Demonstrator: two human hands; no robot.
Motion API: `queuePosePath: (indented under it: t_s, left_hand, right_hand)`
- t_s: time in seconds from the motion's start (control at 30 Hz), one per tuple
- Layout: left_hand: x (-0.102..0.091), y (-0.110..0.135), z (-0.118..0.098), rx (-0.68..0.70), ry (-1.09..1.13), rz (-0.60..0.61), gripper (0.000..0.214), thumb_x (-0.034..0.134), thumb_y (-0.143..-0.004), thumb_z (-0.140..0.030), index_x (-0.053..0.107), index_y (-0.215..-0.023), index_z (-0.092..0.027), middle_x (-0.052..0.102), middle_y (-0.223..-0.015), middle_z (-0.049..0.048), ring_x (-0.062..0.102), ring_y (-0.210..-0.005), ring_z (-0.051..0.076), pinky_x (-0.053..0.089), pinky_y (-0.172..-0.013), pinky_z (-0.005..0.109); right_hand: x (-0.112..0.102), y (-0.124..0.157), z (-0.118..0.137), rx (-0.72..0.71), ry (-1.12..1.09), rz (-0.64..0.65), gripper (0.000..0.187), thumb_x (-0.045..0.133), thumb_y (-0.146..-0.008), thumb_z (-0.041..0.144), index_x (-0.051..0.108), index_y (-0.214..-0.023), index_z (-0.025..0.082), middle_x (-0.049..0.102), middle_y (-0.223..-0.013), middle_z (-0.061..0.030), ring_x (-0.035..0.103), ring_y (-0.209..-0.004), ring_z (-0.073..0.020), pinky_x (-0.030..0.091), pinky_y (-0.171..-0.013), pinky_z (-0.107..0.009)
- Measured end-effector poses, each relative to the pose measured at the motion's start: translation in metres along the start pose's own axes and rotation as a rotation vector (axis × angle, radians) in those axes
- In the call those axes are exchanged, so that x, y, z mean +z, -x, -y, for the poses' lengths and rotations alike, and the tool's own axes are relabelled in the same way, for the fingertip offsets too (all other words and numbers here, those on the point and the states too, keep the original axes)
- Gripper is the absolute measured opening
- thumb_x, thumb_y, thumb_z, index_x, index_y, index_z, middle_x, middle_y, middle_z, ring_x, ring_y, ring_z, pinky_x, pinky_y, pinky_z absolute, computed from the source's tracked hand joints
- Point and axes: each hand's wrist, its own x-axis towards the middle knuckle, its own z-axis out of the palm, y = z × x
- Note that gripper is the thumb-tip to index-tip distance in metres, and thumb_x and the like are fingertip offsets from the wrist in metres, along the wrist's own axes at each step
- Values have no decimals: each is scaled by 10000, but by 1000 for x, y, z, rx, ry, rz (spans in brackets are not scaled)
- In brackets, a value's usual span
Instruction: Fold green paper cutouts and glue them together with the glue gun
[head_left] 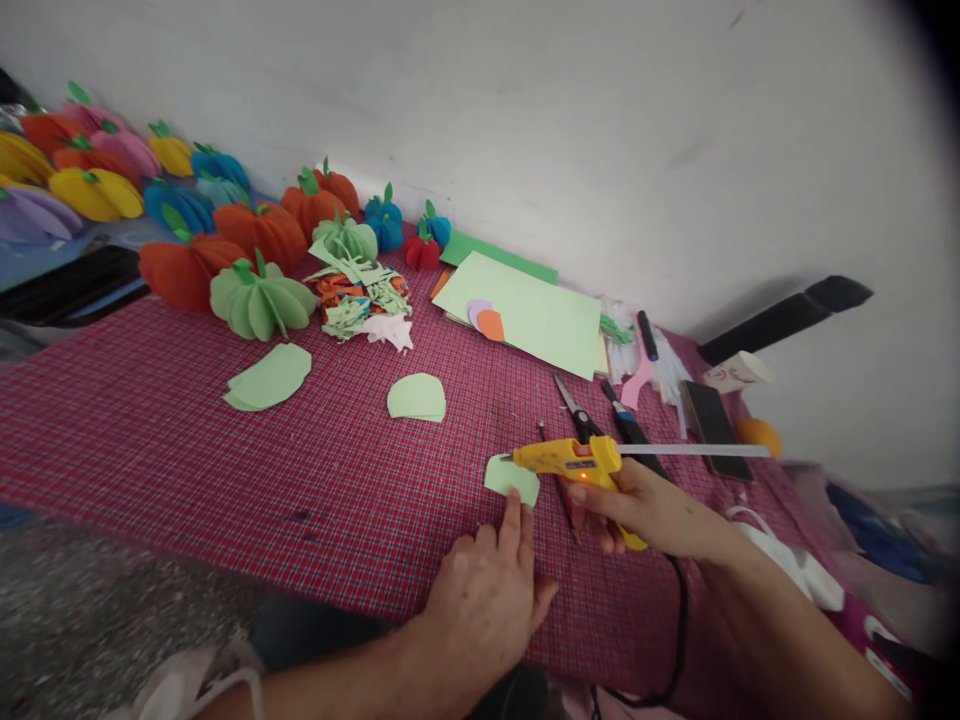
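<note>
My right hand (637, 505) is closed around the handle of a yellow hot glue gun (559, 457), with a long white glue stick (694, 450) jutting from its back. The gun's nozzle is at the upper edge of a small light green paper piece (504, 478) lying on the cloth. My left hand (487, 590) presses that piece down with outstretched fingertips. Beyond it lie a short stack of rounded light green paper pieces (417, 397) and a stack of larger ones (268, 378). Scissors (579, 412) rest just past the gun.
Several paper pumpkins (262, 298) stand at the back left beside a heap of paper scraps (360, 295). Light green sheets (525, 310) lie by the wall. At right are a box cutter (624, 415), a phone (716, 425) and a paper cup (739, 372). A black cord (681, 620) hangs from the gun.
</note>
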Motion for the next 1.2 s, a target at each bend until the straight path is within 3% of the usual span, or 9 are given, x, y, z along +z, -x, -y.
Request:
queuePosePath:
  t_s: [0.67, 1.2]
  left_hand:
    - [-2, -1, 0, 4, 13, 1, 584, 432, -860, -458, 452, -1328, -110, 428, -1392, 152, 609, -751, 200, 530, -586, 342]
    - [-6, -2, 0, -6, 17, 19, 544, 457, -850, -426, 499, -1282, -98, 461, -1367, 137, 624, -732, 205, 547, -581, 346]
  right_hand:
    - [-8, 14, -11, 57, 69, -66, 426, 490, -816, 542, 556, -628, 165, 557, -476, 12, 490, -404, -90, 390, -424, -208]
    - [-7, 30, -22, 121, 44, -62, 419, 498, -816, 558, 557, -713, 156, 563, -478, 13, 492, -401, -88, 385, -417, -195]
